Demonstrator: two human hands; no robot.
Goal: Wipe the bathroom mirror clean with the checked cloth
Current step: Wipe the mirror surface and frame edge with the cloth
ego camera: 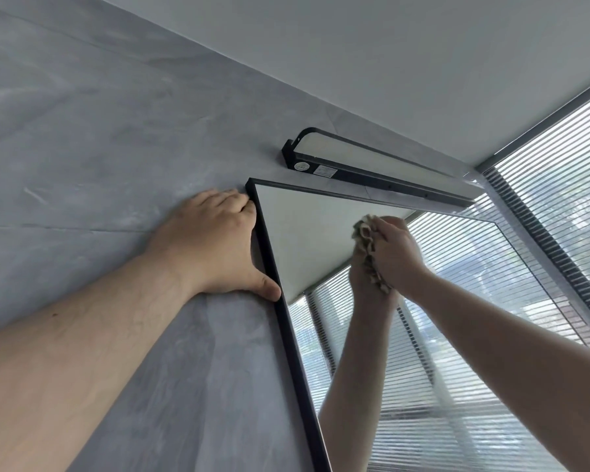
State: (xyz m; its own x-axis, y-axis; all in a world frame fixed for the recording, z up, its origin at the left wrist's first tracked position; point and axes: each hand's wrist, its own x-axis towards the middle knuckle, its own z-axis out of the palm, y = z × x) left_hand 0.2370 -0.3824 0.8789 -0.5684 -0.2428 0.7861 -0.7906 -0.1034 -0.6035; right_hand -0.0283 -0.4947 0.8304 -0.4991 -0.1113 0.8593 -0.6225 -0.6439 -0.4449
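Soft, beige-and-brown checked cloth (368, 248) sits bunched in the right hand (397, 253), whose fingers are curled closed around it, pressing the wad against the upper part of the bathroom mirror (307, 243), just below the top edge of its thin black frame (288, 335). A limp rag like this weighs almost nothing and folds to any shape, so it is best held as it is here: gathered into a pad in the palm, with a flat face turned to the glass. A loose tail hangs from the bottom of the fist and could drag or streak if it is not tucked in.

By my judgement, the mirror is the thing to treat carefully. Glass is rigid, smooth and slippery under a cloth, and brittle at its edges, so pressure should stay even and moderate. The left hand (215, 240) lies open and flat on the grey marbled wall (82, 148), its thumb and fingertips touching the frame's left edge near the top corner; that looks like a steadying brace, not a grip. The frame edge is the sensible place to hold, since it keeps fingerprints off the glass.

A black-cased vanity light (375, 165) is mounted just above the mirror, close to the wiping hand, and window blinds (559, 199) stand to the right.
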